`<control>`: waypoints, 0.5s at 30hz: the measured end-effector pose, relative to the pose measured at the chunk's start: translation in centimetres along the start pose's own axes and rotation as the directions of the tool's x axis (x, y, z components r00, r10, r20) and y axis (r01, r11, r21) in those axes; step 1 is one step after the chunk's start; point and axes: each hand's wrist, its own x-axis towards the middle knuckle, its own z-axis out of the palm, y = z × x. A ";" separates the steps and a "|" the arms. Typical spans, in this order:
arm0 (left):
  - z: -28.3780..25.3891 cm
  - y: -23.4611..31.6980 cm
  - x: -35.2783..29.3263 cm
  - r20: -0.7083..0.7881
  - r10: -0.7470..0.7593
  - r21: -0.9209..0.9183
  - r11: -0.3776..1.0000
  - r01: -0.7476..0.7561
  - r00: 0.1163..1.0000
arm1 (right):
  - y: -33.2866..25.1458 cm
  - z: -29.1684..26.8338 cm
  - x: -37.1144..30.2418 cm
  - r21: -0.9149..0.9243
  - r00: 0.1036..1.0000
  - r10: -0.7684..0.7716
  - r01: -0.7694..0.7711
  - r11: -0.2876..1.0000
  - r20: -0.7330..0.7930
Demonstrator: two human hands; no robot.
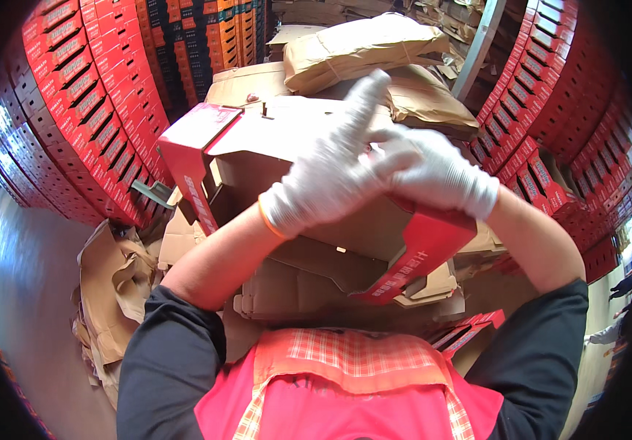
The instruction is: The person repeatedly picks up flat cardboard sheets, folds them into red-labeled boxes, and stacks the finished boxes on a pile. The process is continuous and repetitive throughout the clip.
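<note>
Both my hands wear whitish knit gloves and meet above a partly folded red and brown cardboard box (441,235). My left hand (323,176) points up and away, its fingers stretched out, with an orange cuff edge at the wrist. From the right, my right hand (441,172) curls its fingers against the thumb side of the left one. The hands overlap there, so whatever lies between the right fingers is hidden. Beneath them, the box shows a brown inside and red end walls, one at far left and one at near right.
Tall stacks of red cartons (74,73) rise at the left, with more red cartons (528,81) at the right. A paper-wrapped bundle (364,51) lies on cardboard behind the box. Orange and black cartons (191,44) stand farther back. Crumpled brown cardboard (111,286) leans at lower left.
</note>
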 end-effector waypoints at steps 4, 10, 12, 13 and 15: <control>-1.7 -0.6 -2.3 -0.030 -0.146 -0.612 0.785 0.097 0.989 | -1.9 -0.2 0.1 0.170 0.978 0.120 -0.150 0.974 0.173; -6.7 1.9 -12.9 -0.176 0.064 0.035 0.998 -0.058 0.982 | 8.0 -2.6 -3.8 0.541 0.858 0.476 -0.498 0.678 0.194; -8.0 3.1 -14.0 -0.334 -0.073 0.099 0.989 0.112 0.940 | 11.3 -1.0 -7.4 0.583 0.861 0.473 -0.485 0.652 0.186; -8.2 3.7 -13.8 -0.344 -0.050 0.148 0.983 0.107 0.938 | 12.0 0.9 -9.9 0.760 0.784 0.547 -0.539 0.363 0.294; -7.4 4.5 -11.7 -0.163 -0.229 0.044 0.970 0.239 0.960 | 11.9 7.8 -14.8 0.828 0.588 0.693 -0.560 -0.024 0.418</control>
